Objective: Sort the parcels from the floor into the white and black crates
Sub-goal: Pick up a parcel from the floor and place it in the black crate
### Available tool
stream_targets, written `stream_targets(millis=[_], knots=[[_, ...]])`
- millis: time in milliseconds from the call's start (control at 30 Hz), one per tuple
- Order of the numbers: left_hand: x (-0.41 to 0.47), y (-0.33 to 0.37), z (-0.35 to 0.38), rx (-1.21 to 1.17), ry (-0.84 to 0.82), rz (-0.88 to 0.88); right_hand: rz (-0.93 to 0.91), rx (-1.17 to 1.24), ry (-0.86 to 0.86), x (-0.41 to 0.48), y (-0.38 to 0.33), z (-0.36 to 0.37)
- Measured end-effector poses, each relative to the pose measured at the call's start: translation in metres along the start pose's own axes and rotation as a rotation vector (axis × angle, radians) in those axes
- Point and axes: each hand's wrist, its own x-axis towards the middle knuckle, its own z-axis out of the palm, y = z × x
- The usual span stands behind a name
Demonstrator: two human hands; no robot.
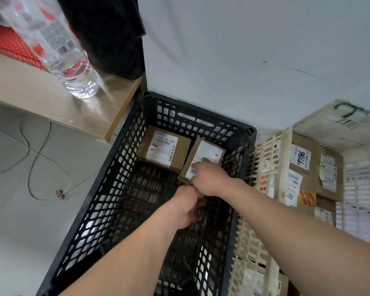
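The right grip [209,180] holds the tilted parcel [210,151], the left grip [188,207] just below unreadable; best lowered flat, clear of the box [165,146] to their left.

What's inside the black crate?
Two brown boxes with white labels sit at the far end of the black crate: the left box lies flat, and the right hand grips the right box. The left hand is in there too. Both arms hide part of the bottom.
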Motion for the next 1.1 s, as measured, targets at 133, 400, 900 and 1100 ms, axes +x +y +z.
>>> stream_targets(millis=[133, 400, 900, 1100], knots=[[-0.006, 0.0, -0.002, 0.031, -0.006, 0.019, -0.003, -0.008, 0.033, -0.006, 0.002, 0.0], [-0.036, 0.0, -0.009, 0.086, -0.015, 0.067, -0.038, 0.0, 0.093, -0.03, -0.01, -0.008], [-0.149, -0.002, -0.05, 0.237, 0.298, 0.358, -0.191, -0.012, 0.207, -0.113, -0.056, -0.034], [-0.206, -0.013, -0.068, 0.32, 0.507, 0.585, -0.289, 0.133, 0.292, -0.154, -0.078, -0.028]])
